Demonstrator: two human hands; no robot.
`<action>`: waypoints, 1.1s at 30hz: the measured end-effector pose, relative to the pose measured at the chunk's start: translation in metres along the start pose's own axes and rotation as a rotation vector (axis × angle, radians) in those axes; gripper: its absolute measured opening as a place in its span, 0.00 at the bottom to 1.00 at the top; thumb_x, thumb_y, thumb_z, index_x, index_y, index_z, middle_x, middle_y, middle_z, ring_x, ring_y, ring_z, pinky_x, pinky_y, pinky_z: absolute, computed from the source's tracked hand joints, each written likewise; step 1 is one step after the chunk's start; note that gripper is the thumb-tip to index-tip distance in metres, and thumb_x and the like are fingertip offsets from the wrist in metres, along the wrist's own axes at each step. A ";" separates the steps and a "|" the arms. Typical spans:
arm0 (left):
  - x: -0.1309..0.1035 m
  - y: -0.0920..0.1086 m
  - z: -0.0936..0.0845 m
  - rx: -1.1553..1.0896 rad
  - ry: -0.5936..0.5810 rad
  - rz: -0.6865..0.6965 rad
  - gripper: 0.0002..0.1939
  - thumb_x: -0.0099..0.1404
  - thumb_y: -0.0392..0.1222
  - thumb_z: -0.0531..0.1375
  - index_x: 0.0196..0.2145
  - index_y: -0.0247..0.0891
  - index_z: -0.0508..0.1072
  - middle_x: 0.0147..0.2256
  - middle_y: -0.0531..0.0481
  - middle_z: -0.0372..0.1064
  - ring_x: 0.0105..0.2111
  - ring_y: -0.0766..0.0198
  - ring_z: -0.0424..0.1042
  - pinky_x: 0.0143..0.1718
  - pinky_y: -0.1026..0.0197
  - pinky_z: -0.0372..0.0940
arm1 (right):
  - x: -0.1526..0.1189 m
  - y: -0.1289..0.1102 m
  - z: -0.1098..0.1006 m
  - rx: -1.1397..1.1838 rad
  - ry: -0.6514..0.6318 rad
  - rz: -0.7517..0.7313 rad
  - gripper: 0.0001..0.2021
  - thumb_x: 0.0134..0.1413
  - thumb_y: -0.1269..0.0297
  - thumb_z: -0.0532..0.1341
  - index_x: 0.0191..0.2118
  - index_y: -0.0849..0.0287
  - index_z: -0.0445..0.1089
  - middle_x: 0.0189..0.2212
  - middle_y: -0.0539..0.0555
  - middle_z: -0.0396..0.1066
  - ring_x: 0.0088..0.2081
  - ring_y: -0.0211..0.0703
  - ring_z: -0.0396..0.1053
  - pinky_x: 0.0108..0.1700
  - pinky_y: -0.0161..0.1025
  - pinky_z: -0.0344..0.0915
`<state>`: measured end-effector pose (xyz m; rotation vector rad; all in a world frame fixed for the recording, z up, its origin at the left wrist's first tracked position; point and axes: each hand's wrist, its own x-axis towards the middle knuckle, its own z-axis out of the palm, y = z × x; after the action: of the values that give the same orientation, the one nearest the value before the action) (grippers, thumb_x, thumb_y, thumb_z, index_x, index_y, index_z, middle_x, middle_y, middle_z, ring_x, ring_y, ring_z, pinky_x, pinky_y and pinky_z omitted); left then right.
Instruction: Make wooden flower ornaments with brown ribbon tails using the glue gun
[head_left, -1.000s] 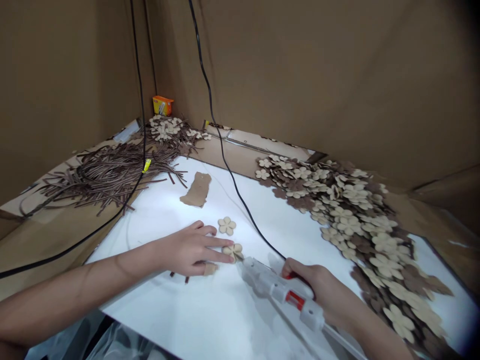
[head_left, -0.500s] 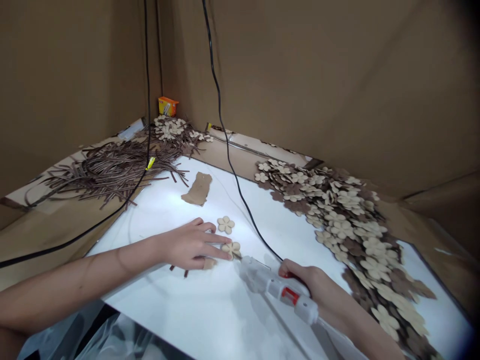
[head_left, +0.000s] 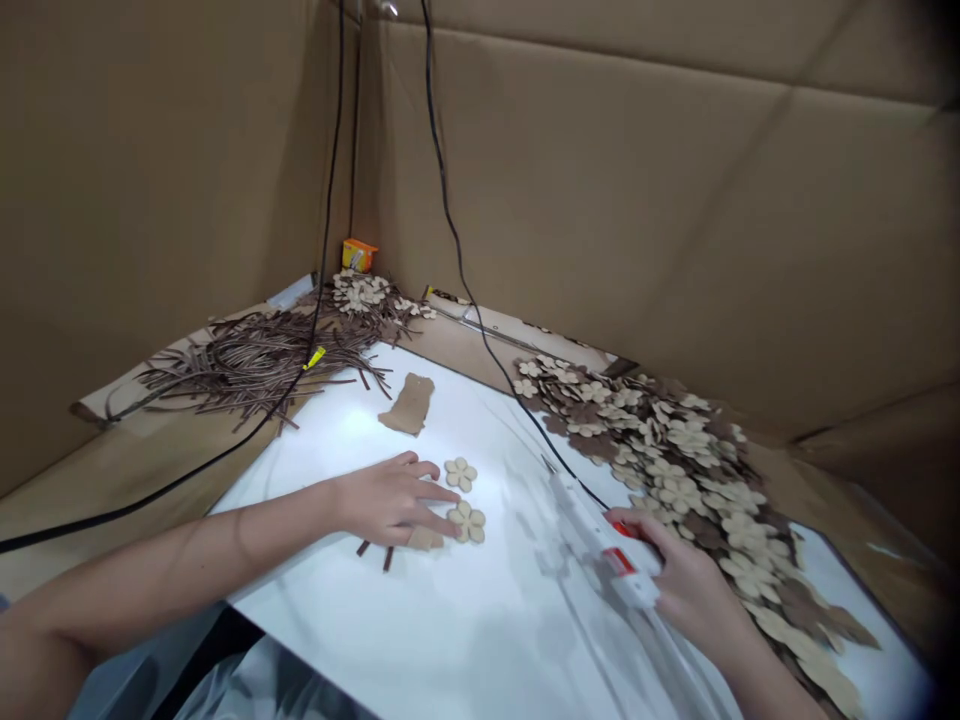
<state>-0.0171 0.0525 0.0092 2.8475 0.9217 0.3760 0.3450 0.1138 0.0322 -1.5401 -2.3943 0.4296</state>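
Observation:
My left hand lies on the white board with its fingers stretched out. Its fingertips touch the left edge of a beige felt flower. Just above lies a second beige flower. Below the fingers, a tan piece and two dark brown strip ends show, partly covered by the hand. In my right hand is a white glue gun with red parts, blurred by motion. Its thin metal tip points up and left, apart from the flowers.
A heap of beige and brown flowers covers the board's right side. Brown strips are piled at the left, by an orange box. A scrap of brown card lies farther back. A black cable hangs across the board.
My right hand has drawn the glue gun away to the right, its tip leaving the lower flower. My left hand stays at the flower. The whole view has shifted slightly.

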 end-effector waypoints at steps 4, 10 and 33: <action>0.001 0.002 0.003 0.030 0.055 0.026 0.17 0.68 0.50 0.47 0.50 0.50 0.68 0.56 0.53 0.61 0.50 0.55 0.59 0.45 0.56 0.51 | 0.008 0.005 0.009 -0.055 -0.059 0.016 0.17 0.40 0.63 0.56 0.42 0.53 0.65 0.40 0.53 0.74 0.39 0.48 0.72 0.37 0.37 0.65; 0.005 0.003 0.007 -0.002 0.161 0.101 0.16 0.67 0.50 0.48 0.46 0.45 0.70 0.51 0.49 0.67 0.51 0.57 0.60 0.45 0.58 0.52 | 0.012 -0.004 0.015 -0.023 -0.096 0.035 0.19 0.40 0.63 0.55 0.43 0.56 0.63 0.41 0.55 0.72 0.41 0.49 0.70 0.41 0.40 0.64; -0.059 -0.011 -0.039 -0.038 0.070 -0.144 0.17 0.66 0.44 0.51 0.52 0.48 0.67 0.53 0.54 0.65 0.55 0.55 0.56 0.51 0.55 0.51 | 0.073 0.000 0.029 -0.107 -0.016 -0.194 0.24 0.41 0.77 0.50 0.45 0.56 0.71 0.45 0.63 0.69 0.48 0.51 0.65 0.50 0.42 0.60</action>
<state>-0.0799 0.0283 0.0329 2.7287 1.1127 0.4730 0.3050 0.1773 0.0094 -1.3326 -2.5860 0.2784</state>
